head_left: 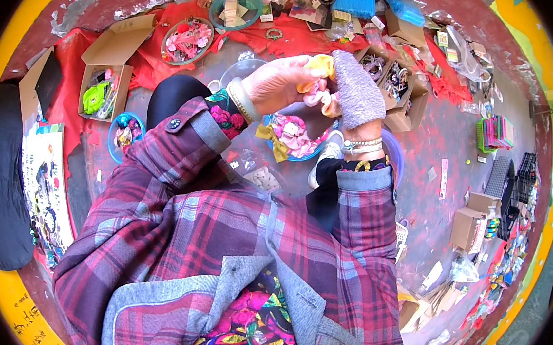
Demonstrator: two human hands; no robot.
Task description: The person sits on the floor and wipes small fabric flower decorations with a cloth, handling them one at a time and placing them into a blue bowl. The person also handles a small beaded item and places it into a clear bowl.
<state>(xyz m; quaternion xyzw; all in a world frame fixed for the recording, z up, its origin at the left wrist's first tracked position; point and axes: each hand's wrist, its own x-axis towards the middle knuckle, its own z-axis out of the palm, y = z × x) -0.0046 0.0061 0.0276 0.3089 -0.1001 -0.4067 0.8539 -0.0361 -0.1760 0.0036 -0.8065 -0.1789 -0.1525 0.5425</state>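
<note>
My left hand (274,85) is raised in front of me, its fingers closed on a yellow scrunchie (321,65). A pale pink scrunchie (324,103) hangs just under it, beside the fingertips. A fuzzy lilac-grey cloth (357,91) covers my right hand (373,130) like a mitt; only skin near the wrist shows, and its fingers are hidden. The cloth's edge meets the yellow scrunchie. Below both hands stands a blue basin (272,151) of pink scrunchies (296,138), with an olive-coloured fabric bow (271,142) over its rim.
Cardboard boxes (405,111) of hair accessories stand beyond my right hand. An open carton (105,85) with a bright green item is at left, near a small blue basket (124,134). A pink-filled bowl (188,41) rests on red cloth (161,21). Colourful baskets (494,134) stand at right.
</note>
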